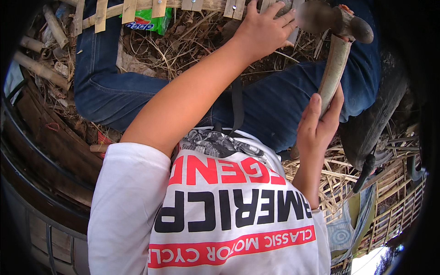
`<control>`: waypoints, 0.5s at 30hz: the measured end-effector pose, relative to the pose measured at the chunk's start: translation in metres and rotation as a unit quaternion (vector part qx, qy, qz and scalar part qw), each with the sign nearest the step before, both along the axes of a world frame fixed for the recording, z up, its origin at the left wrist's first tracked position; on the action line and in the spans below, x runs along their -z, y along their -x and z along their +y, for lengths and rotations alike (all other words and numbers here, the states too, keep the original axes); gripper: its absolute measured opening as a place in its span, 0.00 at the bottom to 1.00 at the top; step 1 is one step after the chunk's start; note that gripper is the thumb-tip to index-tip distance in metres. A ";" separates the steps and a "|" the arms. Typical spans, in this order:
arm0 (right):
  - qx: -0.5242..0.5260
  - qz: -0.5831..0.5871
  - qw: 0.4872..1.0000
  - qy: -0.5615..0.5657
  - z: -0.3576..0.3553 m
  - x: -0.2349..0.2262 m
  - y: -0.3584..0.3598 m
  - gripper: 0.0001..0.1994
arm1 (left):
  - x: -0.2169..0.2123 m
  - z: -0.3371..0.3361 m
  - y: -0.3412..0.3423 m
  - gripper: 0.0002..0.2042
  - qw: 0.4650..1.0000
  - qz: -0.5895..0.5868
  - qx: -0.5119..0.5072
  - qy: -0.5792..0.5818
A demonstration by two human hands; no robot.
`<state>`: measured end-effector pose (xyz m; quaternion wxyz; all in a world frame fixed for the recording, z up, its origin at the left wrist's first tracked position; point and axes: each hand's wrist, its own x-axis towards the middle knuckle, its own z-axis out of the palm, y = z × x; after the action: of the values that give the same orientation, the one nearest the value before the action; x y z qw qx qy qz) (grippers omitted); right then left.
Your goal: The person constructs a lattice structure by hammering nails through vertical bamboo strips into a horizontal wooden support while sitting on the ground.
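My right hand (pixel 319 117) is wrapped round the pale handle of a hammer (pixel 333 68). Its dark metal head is raised at the upper right, and part of that area is blurred. My left hand (pixel 268 30) reaches to the top edge, its fingers bent over a flat greyish bamboo slat (pixel 300 34) with the thumb on the lower side. The hammer head is just right of these fingers. To the left, a bamboo pole (pixel 176 3) carries several short upright slats (pixel 129 11), some with shiny nail heads in them.
A green packet (pixel 158 22) lies on dry straw and leaves between my jeans-clad legs (pixel 121 94). Cut bamboo pieces (pixel 41 71) lie at the left, above a dark curved frame (pixel 39 178). Split bamboo strips (pixel 339 172) and a woven lattice (pixel 394 206) are at the lower right.
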<state>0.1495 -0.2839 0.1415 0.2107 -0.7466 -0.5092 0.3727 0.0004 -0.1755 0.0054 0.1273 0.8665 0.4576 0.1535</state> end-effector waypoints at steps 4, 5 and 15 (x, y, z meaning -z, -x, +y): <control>0.030 0.011 0.997 0.073 0.008 -0.001 -0.007 0.23 | 0.004 0.008 0.001 0.30 1.000 -0.009 -0.009 -0.022; 0.050 0.044 0.996 0.051 0.010 -0.011 -0.004 0.23 | 0.002 0.003 -0.001 0.30 1.000 -0.008 -0.008 -0.020; 0.014 0.013 0.995 0.097 0.013 -0.027 0.003 0.21 | 0.001 -0.001 -0.002 0.28 1.000 -0.022 -0.008 -0.009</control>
<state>0.1468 -0.2711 0.1687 0.1486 -0.7657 -0.4575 0.4270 0.0019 -0.1763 0.0041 0.1278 0.8605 0.4601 0.1776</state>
